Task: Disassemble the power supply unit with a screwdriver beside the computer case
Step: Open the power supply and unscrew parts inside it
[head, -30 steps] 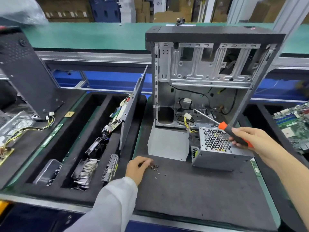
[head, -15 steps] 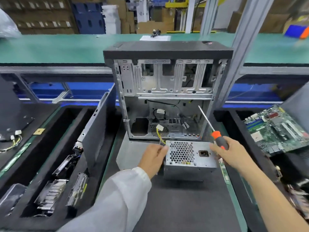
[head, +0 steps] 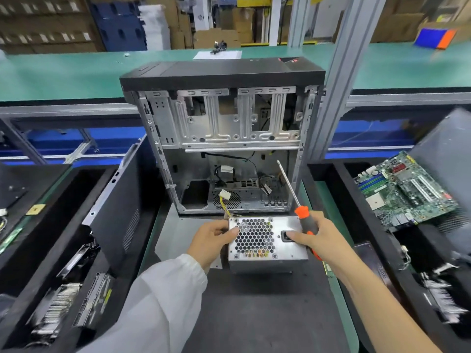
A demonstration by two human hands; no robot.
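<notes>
Left hand (head: 212,239) grips the power supply unit (head: 265,244); right hand (head: 317,238) holds the screwdriver (head: 304,220). Unit sits outside the computer case (head: 224,138), its cover unopened.

Left arm is wearing a loose white long sleeve (head: 163,299), thin fabric, wrinkling along the forearm, cuff ending at the wrist. Right forearm (head: 382,301) is showing bare, no sleeve. Both hands, left (head: 211,240) and right (head: 321,240), are going ungloved.
</notes>
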